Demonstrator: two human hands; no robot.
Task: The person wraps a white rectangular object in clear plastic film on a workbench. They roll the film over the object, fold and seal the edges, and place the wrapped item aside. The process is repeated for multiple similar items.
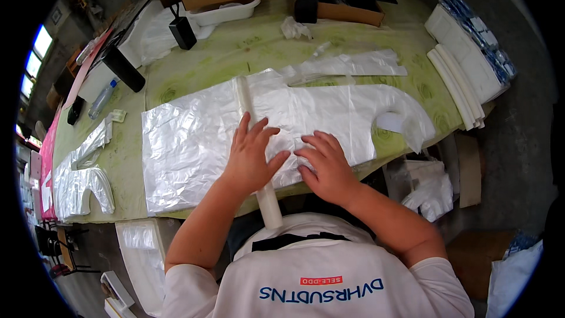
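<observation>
A large sheet of translucent white plastic (188, 141) lies on the table, creased on its left part, with a rounded cut-out and a curved strip at its right end. Across it lies a pale tube (269, 207), which runs from the far edge of the plastic to past the table's near edge. My left hand (252, 153) rests on the tube with its fingers spread, partly hiding it. To the right, my right hand (325, 168) touches the plastic, fingers apart and slightly bent, with nothing visible in it. Behind the sheet lies another long plastic strip (353, 65).
The table has a green patterned cover (235, 47). At the back stand cardboard boxes (350, 13), a white tray (226, 13) and a black block-shaped object (182, 32). A plastic bottle (103, 100) and another plastic piece (82, 191) lie left; white rolls (456, 85) lie right.
</observation>
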